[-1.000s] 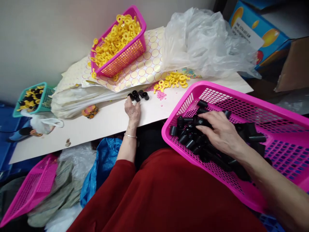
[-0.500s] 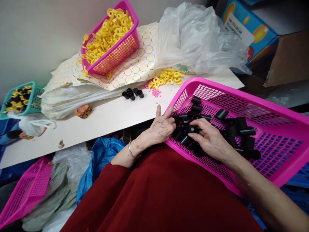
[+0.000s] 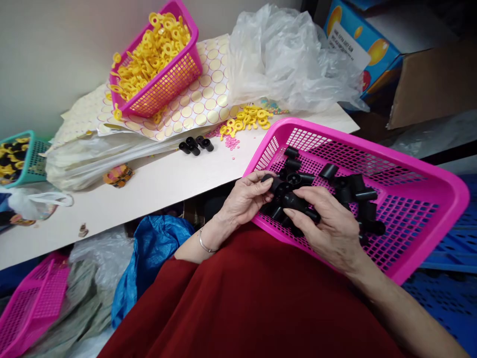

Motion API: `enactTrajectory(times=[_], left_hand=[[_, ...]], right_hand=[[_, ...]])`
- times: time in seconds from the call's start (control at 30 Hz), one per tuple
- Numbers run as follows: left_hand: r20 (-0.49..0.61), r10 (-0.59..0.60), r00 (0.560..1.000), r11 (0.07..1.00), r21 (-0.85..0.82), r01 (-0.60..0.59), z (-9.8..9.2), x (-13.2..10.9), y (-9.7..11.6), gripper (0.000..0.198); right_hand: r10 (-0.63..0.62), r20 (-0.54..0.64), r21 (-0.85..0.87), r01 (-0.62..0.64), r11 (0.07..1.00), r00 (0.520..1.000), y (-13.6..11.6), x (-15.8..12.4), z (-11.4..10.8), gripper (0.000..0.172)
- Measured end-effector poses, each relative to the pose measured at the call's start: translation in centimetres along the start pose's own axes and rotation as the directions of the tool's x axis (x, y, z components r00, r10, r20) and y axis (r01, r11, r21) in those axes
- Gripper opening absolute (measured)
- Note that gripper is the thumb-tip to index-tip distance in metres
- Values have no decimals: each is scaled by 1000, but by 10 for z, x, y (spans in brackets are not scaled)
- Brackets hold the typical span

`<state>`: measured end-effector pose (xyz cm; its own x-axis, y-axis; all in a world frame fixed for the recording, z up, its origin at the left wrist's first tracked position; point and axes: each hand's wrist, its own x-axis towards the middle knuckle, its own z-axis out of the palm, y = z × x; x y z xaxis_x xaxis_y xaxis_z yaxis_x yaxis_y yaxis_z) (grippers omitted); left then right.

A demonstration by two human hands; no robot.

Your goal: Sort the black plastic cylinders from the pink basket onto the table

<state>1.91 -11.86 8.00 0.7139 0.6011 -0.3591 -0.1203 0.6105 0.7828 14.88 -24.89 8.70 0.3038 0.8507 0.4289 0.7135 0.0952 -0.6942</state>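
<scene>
A large pink mesh basket (image 3: pixel 421 196) rests on my lap and holds several black plastic tubes (image 3: pixel 350 191). My left hand (image 3: pixel 246 199) curls over the basket's near-left rim, its fingers closed on a black tube at the pile's edge. My right hand (image 3: pixel 330 228) lies inside the basket with its fingers wrapped round black tubes. A small group of black tubes (image 3: pixel 196 144) stands on the white table (image 3: pixel 149 186), apart from both hands.
A pink basket of yellow rings (image 3: pixel 154 57) sits at the back on dotted sticker sheets (image 3: pixel 208 107). Loose yellow rings (image 3: pixel 244 119), a crumpled clear plastic bag (image 3: pixel 286 59), a teal basket (image 3: pixel 22 156), and a blue box (image 3: pixel 357 40) are around. Another pink basket (image 3: pixel 30 303) lies on the floor.
My left hand left the black tubes on the table, came back to the basket on my lap and closed on a tube. My right hand stayed in the pile.
</scene>
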Motion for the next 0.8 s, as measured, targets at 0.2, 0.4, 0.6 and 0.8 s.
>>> enactTrajectory(times=[0.2,0.4,0.6,0.8], left_hand=[[8,-26,1000,998,-54,26,4,1,-1,43],[-45,40,998,999,-24,-41,5,1,-2,45],[-81,86,993,996,0,-87,9,0,-2,47],[-59,16,998,999,52,-13,1,2,-3,45]], right_hand=[[-11,-39,-67,9,998,999,5,-3,4,22],[-18,-61,-81,13,997,998,4,-1,3,20],[-34,-26,-117,31,993,999,9,0,3,24],[-69,12,-148,70,986,998,11,-1,5,26]])
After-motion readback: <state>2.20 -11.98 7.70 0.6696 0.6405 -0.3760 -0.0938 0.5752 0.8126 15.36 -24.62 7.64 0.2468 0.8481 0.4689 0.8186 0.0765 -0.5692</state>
